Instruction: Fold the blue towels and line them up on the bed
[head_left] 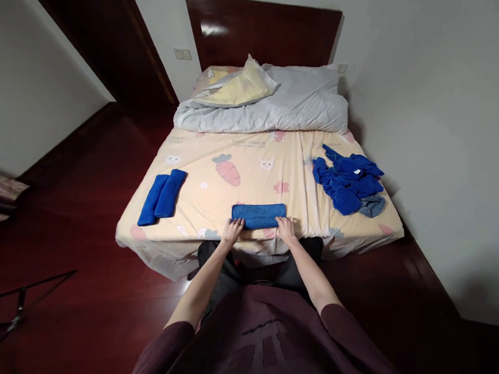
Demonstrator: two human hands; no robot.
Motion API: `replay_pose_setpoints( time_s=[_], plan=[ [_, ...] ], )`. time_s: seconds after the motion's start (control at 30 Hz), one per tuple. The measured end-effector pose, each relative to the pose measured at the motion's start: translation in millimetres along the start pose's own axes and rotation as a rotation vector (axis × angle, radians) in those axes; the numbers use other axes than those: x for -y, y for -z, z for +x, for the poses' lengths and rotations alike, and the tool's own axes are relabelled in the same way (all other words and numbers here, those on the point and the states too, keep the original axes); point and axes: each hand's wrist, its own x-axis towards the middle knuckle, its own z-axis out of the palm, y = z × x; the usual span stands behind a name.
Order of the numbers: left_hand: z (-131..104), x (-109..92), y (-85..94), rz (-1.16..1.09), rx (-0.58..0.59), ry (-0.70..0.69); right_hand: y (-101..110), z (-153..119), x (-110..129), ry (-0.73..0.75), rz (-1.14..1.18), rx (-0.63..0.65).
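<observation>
A blue towel, partly rolled along its near edge, lies on the bed just in front of me. My left hand grips the left end of the roll with curled fingers. At the roll's right end, my right hand has its fingers closed over the cloth. To the left, two rolled blue towels lie side by side, one slightly overlapping the other. A loose heap of blue towels sits on the right side of the bed, with a small white tag showing.
The bed has a cream sheet with carrot and rabbit prints. A grey quilt and a yellow item in a clear bag lie by the headboard. A black metal stand is on the floor at left.
</observation>
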Motion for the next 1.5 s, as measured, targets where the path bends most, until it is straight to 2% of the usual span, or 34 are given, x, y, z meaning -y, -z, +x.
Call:
replay_pose_setpoints(
  time_s=[0.17, 0.3, 0.53, 0.67, 0.8, 0.93, 1.07, 1.27, 1.5],
  plan=[
    [-19.0, 9.6, 9.2, -0.01, 0.063, -0.079, 18.2, -15.4, -7.0, 0.073, -0.026, 0.139],
    [-31.7, 20.9, 15.6, -0.107, 0.106, -0.037, 19.9, -20.0, -24.4, 0.07, 0.147, 0.164],
    [-23.6, 42.6, 18.0, -0.481, 0.009, 0.254, -1.8, -9.8, -40.7, -0.143, 0.676, -0.071],
    [-22.6, 41.5, 9.3, -0.679, -0.078, 0.373, -13.1, -9.3, -41.0, -0.179, 0.828, -0.173],
    [-23.4, 35.4, 3.9, -0.699, -0.139, 0.429, -17.3, -9.3, -40.4, -0.208, 0.908, -0.205],
    [-17.2, 33.5, 1.7, -0.621, -0.16, 0.463, -19.0, -8.5, -41.4, -0.203, 0.855, -0.202],
    [-7.1, 32.1, -0.9, -0.525, -0.139, 0.554, -20.0, -5.5, -42.1, -0.284, 0.657, -0.2],
    [1.4, 29.1, -2.3, -0.454, -0.09, 0.626, -13.9, 2.0, -37.4, -0.391, 0.388, -0.084],
    [12.5, 30.6, -3.0, -0.406, -0.006, 0.731, -9.4, 13.9, -31.1, -0.508, 0.268, 0.037]
  ],
)
